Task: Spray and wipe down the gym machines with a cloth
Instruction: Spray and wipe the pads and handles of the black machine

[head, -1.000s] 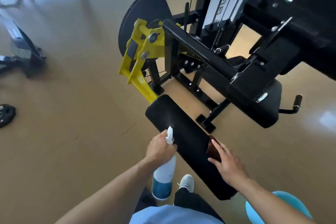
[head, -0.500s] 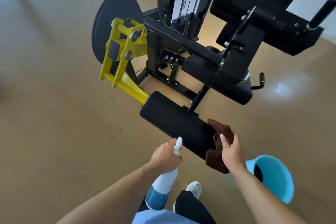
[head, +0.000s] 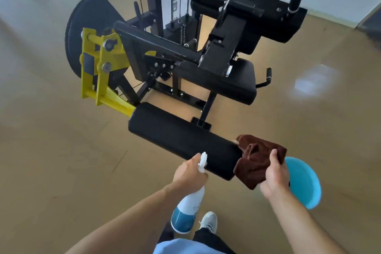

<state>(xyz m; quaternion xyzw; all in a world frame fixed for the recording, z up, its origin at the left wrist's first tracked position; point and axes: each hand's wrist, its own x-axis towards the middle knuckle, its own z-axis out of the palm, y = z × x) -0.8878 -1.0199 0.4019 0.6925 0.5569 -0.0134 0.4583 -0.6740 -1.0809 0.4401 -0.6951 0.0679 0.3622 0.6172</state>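
Two bare hands worked at the near end of a black gym machine (head: 206, 64), whose frame, seat and yellow lever arm (head: 99, 80) filled the upper part of the view above a tan floor (head: 61, 161). Its long black roller pad (head: 181, 138) jutted toward the person, and the wiping was judged to be at that pad's right-hand end.

A blue bucket (head: 305, 183) sat on the floor just behind the right forearm — close enough that a backward swing of the elbow or a step could have tipped it.

The brown cloth (head: 257, 161) lay bunched against the pad's end cap, part of it hanging loose below; that slack could have slipped off the rounded end and missed the surface. The right hand (head: 274, 175) gripped the cloth, thumb curled over its top edge.

The spray bottle (head: 189, 210) hung in front of the pad's near side, nozzle up by the pad. The left hand (head: 189, 171) was wrapped round its neck; whether a finger lay on the trigger could not be told. A squeeze from there risked mist drifting past the pad onto the floor, leaving a slick patch by the white shoe (head: 209, 221).
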